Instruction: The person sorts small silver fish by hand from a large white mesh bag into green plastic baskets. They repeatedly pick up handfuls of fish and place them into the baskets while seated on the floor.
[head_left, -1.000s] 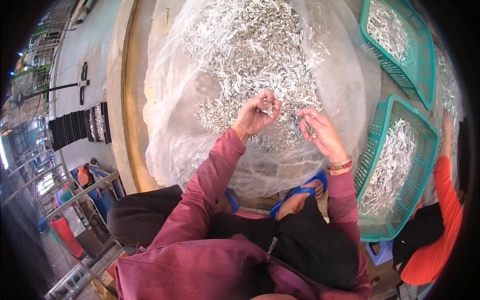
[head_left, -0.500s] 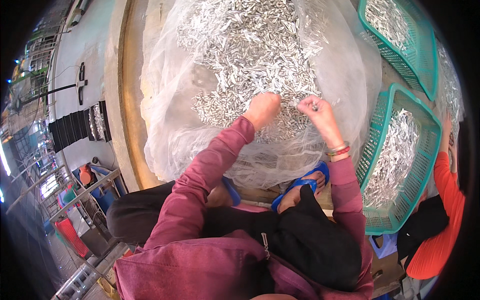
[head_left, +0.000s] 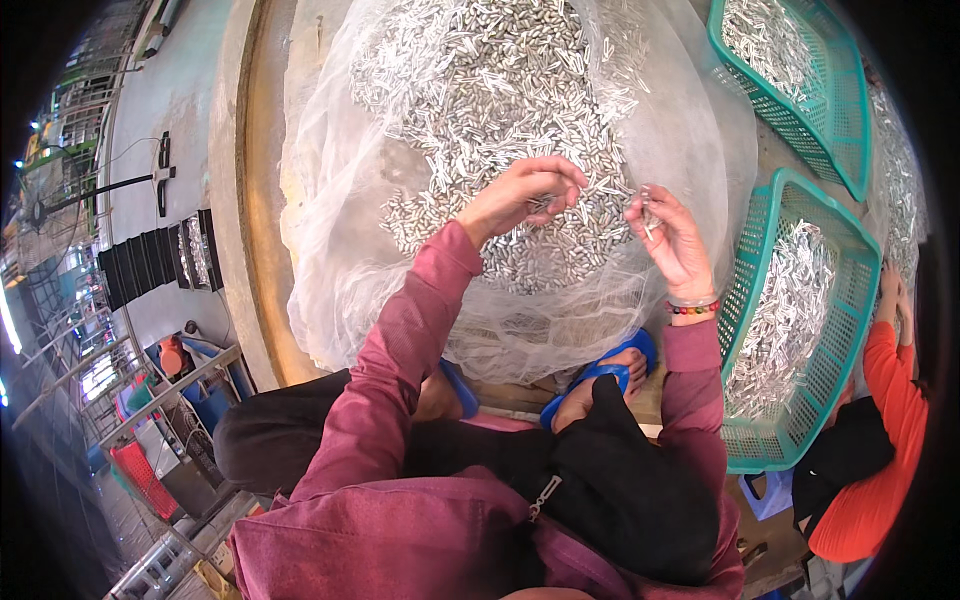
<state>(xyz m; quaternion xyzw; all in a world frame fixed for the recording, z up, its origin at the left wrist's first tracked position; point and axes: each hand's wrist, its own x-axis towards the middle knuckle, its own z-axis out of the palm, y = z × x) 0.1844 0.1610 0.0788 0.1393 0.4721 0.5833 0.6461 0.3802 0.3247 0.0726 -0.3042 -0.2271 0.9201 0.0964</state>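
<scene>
A large heap of small silvery metal pieces [head_left: 520, 90] lies spread on a sheer white net [head_left: 340, 250] in front of me. My left hand [head_left: 520, 198] hangs over the near part of the heap with its fingers curled; bits of silver show among them, but whether these are held or lie behind cannot be made out. To its right, my right hand [head_left: 675, 235] is raised over the net's edge, palm partly turned up. Between its thumb and fingers it pinches at least one small silvery metal piece [head_left: 650, 228].
Two green plastic baskets [head_left: 768, 235] holding similar pieces stand to the right. Beyond them, a person in an orange sleeve [head_left: 885, 370] reaches toward another heap. My feet in blue sandals [head_left: 640, 348] are at the net's near edge. A wooden ledge [head_left: 245, 200] runs along the left.
My left hand has lifted off the pieces and its fist has loosened, index finger reaching forward. My right hand has shifted right and turned, showing more of its palm and the piece it pinches.
</scene>
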